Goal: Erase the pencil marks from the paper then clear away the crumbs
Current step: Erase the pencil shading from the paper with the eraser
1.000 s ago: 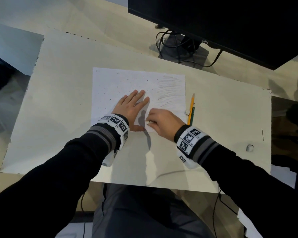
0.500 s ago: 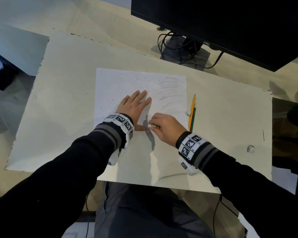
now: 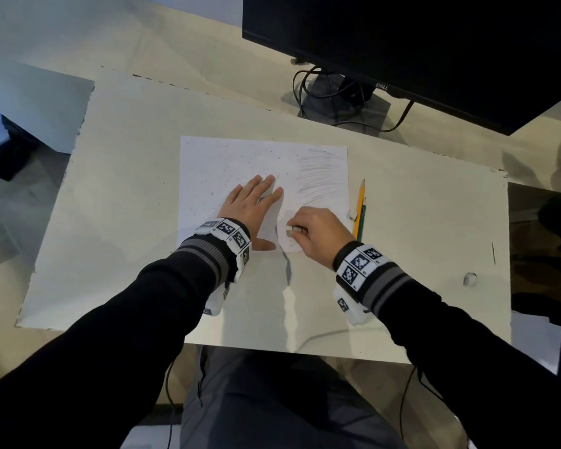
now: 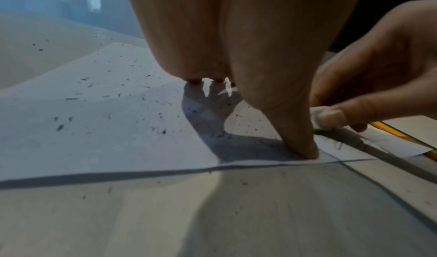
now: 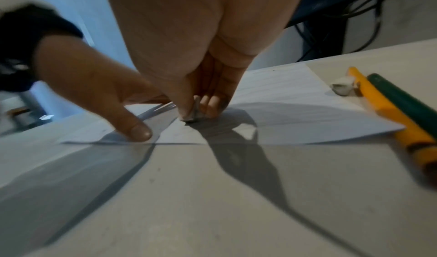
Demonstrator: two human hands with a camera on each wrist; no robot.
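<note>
- Step: I rub the eraser (image 3: 289, 230) in short strokes near the paper (image 3: 227, 163) front edge, pressing lightly so the sheet does not buckle, and work toward the pencil marks (image 3: 321, 176) at far right.
- My left hand (image 3: 253, 205) lies flat, fingers straight and spread, thumb (image 4: 298, 141) pinning the front edge.
- My right hand (image 3: 318, 231) curls, fingertips (image 5: 208, 104) pinching the eraser against the sheet.
- Crumbs (image 4: 71, 98) lie scattered over the left of the sheet, not yet cleared.

Left hand (image 4: 236, 42) flat on crumb-strewn paper (image 4: 106, 130); right hand (image 4: 378, 77) pinches eraser (image 4: 315, 117).
</note>
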